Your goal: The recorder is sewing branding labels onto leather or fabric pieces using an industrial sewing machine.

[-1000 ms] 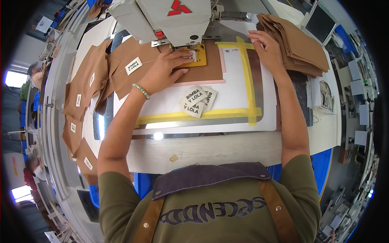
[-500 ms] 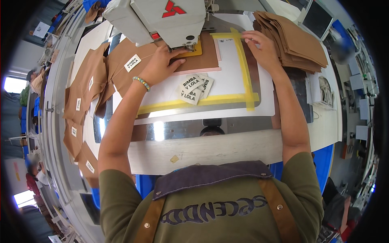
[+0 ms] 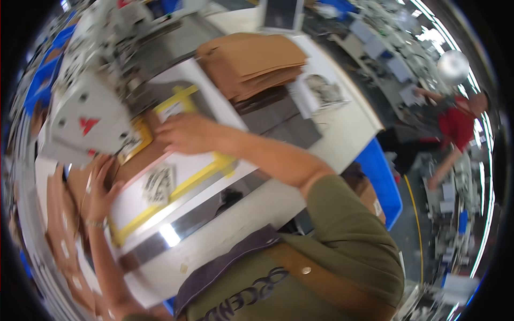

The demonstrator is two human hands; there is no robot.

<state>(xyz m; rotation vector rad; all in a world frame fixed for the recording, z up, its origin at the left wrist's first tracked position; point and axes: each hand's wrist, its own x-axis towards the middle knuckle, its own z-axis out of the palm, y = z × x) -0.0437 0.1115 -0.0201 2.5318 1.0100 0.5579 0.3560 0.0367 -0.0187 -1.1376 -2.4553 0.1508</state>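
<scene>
My left hand [image 3: 101, 190] lies beside the sewing machine's head [image 3: 80, 125] on brown fabric, thumb apart from the fingers. My right hand [image 3: 187, 132] reaches over the sheet to the brown piece [image 3: 147, 160] by the yellow plate [image 3: 140, 131], its fingers curved and smeared by motion; whether they hold anything is unclear. A pink strip borders the brown piece. Small white labels [image 3: 159, 184] are piled on the white sheet [image 3: 198, 160], which is edged with yellow tape. More labelled brown pieces [image 3: 58, 214] hang along the left side.
A stack of brown pieces [image 3: 251, 59] stands at the back, near a screen [image 3: 278, 13]. A blue bin [image 3: 383, 182] sits beside the table's right edge. A co-worker in red [image 3: 455, 123] is among the machines to the right.
The view has swung sharply to the right and blurred. My right hand has come leftward from the taped edge toward the brown piece. The co-worker in red now shows much more fully.
</scene>
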